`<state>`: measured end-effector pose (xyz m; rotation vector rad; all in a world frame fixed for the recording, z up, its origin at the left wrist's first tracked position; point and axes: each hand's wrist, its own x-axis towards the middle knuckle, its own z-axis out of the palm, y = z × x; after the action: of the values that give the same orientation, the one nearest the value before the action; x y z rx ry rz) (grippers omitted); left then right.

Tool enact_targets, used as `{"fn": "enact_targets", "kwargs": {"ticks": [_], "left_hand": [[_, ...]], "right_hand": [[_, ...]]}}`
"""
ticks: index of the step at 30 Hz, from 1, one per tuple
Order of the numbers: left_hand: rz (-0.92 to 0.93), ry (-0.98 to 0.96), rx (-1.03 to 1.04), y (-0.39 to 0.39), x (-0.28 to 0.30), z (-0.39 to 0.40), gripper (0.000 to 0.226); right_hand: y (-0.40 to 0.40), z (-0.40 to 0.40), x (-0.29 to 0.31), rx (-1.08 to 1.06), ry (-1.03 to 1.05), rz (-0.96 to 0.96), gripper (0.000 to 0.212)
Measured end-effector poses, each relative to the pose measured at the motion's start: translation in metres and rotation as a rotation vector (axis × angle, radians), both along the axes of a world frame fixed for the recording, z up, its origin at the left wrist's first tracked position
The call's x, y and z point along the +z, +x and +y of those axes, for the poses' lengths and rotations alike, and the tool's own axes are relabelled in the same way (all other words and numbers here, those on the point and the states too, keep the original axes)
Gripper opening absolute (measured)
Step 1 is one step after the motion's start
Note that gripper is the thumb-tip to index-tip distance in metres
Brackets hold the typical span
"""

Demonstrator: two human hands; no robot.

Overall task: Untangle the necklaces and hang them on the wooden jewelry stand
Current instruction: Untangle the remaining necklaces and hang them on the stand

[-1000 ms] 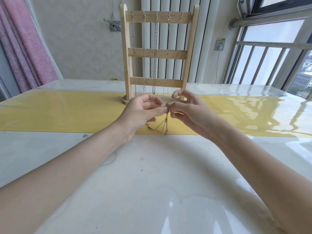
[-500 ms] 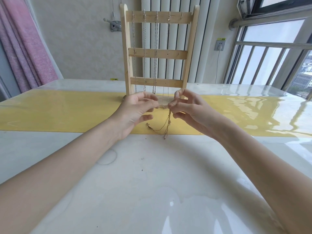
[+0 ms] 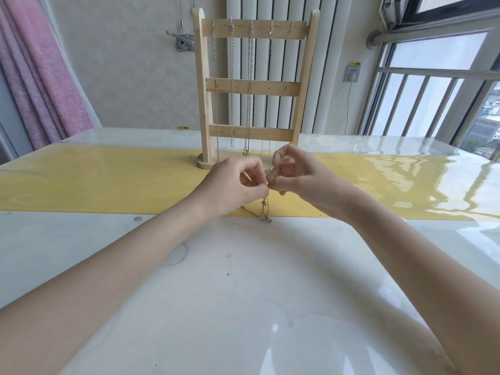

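A wooden jewelry stand (image 3: 253,87) stands upright on the yellow runner (image 3: 108,180), with several silver chains (image 3: 232,77) hanging from hooks on its top bar. Just in front of it, my left hand (image 3: 232,185) and my right hand (image 3: 293,177) meet fingertip to fingertip. Both pinch a thin gold necklace (image 3: 263,209) between thumb and forefinger. Its tangled lower part hangs down and touches the table at the runner's near edge.
A glossy white table (image 3: 243,307) spreads toward me. A pink curtain (image 3: 40,77) hangs at the left, a radiator behind the stand, and windows with railings (image 3: 433,90) at the right. A wall socket (image 3: 353,73) sits by the window.
My hands parted a little half a second ago and have now come back together on the necklace, slightly lower. The hanging tangle has shifted a bit.
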<state>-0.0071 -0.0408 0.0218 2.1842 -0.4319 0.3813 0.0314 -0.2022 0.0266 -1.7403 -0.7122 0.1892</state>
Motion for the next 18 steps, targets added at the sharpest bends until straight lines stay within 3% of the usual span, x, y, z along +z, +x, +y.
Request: {"fn": "enact_targets", "kwargs": {"ticks": [4, 10, 14, 18], "left_hand": [[-0.041, 0.140, -0.019, 0.000, -0.001, 0.001, 0.011], [0.199, -0.347, -0.055, -0.001, 0.002, -0.004, 0.027], [0.148, -0.440, 0.054, 0.000, -0.002, -0.009, 0.030], [0.267, -0.560, 0.052, -0.001, 0.001, -0.010, 0.024]], "right_hand": [[-0.002, -0.001, 0.004, 0.015, -0.102, -0.038, 0.030], [-0.001, 0.004, 0.002, 0.043, 0.198, 0.110, 0.031], [-0.002, 0.012, -0.005, -0.022, 0.242, 0.056, 0.033], [-0.002, 0.014, -0.005, -0.033, 0.333, 0.077, 0.032]]}}
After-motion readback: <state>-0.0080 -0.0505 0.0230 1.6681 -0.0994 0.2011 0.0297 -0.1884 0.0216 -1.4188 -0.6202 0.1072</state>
